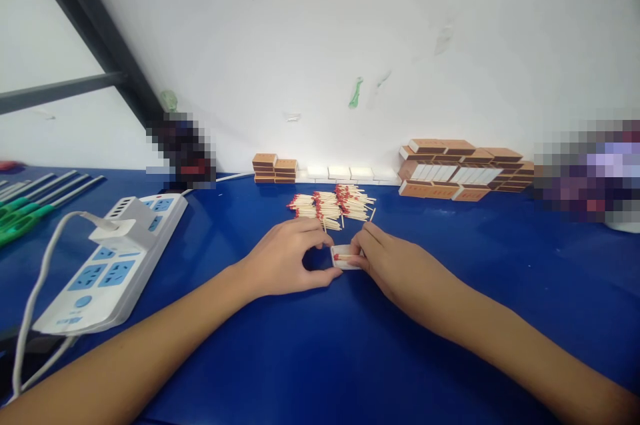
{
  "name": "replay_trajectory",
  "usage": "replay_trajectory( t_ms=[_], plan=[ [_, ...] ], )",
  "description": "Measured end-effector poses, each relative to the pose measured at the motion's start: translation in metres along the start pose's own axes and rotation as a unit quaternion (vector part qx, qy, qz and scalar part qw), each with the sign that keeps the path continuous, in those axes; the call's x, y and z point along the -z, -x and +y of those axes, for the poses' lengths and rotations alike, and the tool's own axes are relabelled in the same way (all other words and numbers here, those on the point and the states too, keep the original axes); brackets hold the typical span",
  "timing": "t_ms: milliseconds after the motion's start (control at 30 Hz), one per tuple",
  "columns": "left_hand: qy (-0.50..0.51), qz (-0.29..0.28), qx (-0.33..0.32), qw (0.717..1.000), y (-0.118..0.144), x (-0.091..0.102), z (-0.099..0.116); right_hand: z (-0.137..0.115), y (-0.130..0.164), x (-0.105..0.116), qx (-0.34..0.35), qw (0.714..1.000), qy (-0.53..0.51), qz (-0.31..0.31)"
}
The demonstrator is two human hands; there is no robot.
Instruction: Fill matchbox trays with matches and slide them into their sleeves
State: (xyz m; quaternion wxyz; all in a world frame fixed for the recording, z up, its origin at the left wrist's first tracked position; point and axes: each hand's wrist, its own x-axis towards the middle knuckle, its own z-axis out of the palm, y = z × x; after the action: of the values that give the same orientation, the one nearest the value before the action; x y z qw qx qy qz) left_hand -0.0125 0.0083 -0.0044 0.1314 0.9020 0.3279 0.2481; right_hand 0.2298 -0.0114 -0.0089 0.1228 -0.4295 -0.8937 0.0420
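Blue tabletop [320, 345] carries everything; the loose pile of red-tipped wooden matches [331, 206] is the landmark. Just nearer the person than the pile sits the small white open matchbox tray [344, 256], long axis left-right, a few matches inside; left hand [287, 264] curls at its left end, thumb touching; right hand [387, 264] pinches its right end, about equally close.

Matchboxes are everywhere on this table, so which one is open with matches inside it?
The small white tray between the left hand and right hand. It lies open holding red-tipped matches, while the brown boxes stacked by the wall are closed.
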Motion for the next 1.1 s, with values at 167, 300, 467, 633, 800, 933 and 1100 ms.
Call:
replay_trajectory(
  t_ms=[167, 300, 467, 633, 800, 933, 1100],
  plan=[
    [0.004, 0.004, -0.008, 1.000, 0.000, 0.000, 0.001, -0.002, 0.001, 0.009, -0.003, 0.998, -0.053, -0.023],
    [0.010, 0.009, -0.008, 1.000, 0.001, -0.001, 0.002, 0.007, 0.000, 0.019, 0.002, 0.989, -0.145, -0.016],
    [0.026, 0.022, -0.004, 0.999, 0.001, -0.001, 0.006, 0.043, -0.011, 0.012, -0.068, 0.984, -0.112, 0.122],
    [0.024, 0.018, -0.004, 1.000, 0.001, -0.003, 0.006, 0.058, -0.027, -0.003, -0.050, 0.986, -0.097, 0.127],
    [0.022, 0.014, -0.006, 1.000, 0.001, -0.004, 0.005, 0.056, -0.034, -0.010, -0.059, 0.987, -0.088, 0.122],
    [0.023, 0.013, -0.005, 1.000, 0.001, -0.004, 0.005, 0.058, -0.034, -0.012, -0.070, 0.988, -0.089, 0.108],
    [0.028, 0.018, -0.001, 0.999, 0.001, -0.004, 0.005, 0.059, -0.033, -0.011, -0.068, 0.992, -0.065, 0.083]
  ],
)
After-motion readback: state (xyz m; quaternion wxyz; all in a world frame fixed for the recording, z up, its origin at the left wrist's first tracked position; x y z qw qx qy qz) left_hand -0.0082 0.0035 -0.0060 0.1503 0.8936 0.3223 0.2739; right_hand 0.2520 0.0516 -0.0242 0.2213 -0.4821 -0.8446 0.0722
